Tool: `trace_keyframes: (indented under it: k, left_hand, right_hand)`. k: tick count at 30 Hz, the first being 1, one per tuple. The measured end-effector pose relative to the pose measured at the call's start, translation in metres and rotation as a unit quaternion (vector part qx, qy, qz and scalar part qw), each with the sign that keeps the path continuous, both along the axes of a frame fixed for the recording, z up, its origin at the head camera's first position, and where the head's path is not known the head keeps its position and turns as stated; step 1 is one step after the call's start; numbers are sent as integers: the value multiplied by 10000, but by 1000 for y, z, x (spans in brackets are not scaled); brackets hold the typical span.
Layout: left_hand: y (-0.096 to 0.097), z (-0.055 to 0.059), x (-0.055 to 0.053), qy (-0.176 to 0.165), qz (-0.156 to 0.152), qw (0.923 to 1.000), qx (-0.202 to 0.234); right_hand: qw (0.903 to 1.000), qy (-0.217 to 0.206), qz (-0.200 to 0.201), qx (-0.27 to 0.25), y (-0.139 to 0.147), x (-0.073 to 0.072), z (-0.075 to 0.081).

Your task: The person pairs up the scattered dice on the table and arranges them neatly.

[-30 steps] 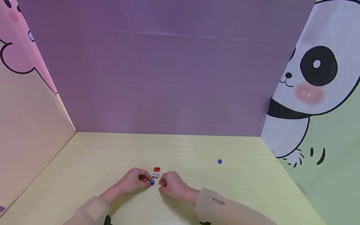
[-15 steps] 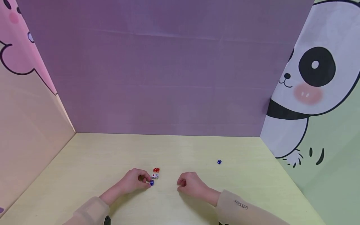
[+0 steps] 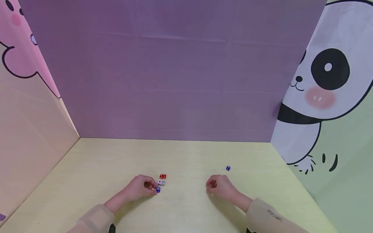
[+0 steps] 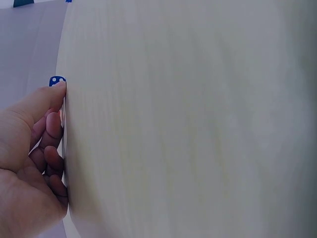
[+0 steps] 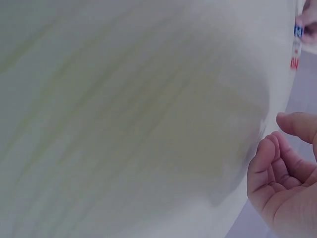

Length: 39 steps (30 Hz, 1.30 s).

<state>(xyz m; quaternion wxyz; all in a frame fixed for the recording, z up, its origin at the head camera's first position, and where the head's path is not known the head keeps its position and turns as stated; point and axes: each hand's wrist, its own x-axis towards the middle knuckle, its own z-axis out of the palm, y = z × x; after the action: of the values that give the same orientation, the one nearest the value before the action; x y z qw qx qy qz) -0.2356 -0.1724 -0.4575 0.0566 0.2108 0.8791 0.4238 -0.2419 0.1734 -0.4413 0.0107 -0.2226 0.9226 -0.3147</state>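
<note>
In the head view, my left hand [image 3: 141,187] pinches a blue die [image 3: 158,190] at the tips of its thumb and index finger. Part of that blue die [image 4: 56,80] shows beyond the thumb in the left wrist view. Just behind it are white dice [image 3: 161,183], and red dice [image 3: 163,176] lie behind those, forming a short row. My right hand [image 3: 222,187] is off to the right, fingers loosely curled, thumb apart, nothing between them. Beyond its knuckles lies another blue die [image 3: 228,168], on its own and not touched.
The pale wooden table [image 3: 186,158] meets a purple back wall [image 3: 175,81]. A beige panel [image 3: 29,136] closes the left side, and a panda picture [image 3: 329,74] covers much of the right panel.
My right hand has left the dice row and moved right, towards the lone blue die. My left hand has stayed at the row's near blue die.
</note>
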Motion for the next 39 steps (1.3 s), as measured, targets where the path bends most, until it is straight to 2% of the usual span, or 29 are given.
trace_keyframes:
  k: [8,13,16,22,29,39]
  left_hand:
    - [0,1,0,-6,14,10000,-3]
    - [0,2,2,3,17,10000,-4]
    - [0,2,2,-20,34,10000,6]
    - [0,2,0,-4,3,10000,-46]
    - [0,1,-1,-32,11,10000,-43]
    - [0,-1,-1,-23,60,9999,-83]
  right_hand:
    - [9967,26,-805,43,35,-6,8]
    - [9899,131,-1409,125,53,-19,11]
    - [9864,204,-1628,136,62,-28,11]
    - [9829,213,-1823,142,73,-43,7]
    - [9817,286,-1879,132,72,-58,2]
    - [9818,100,-1887,186,70,-65,1]
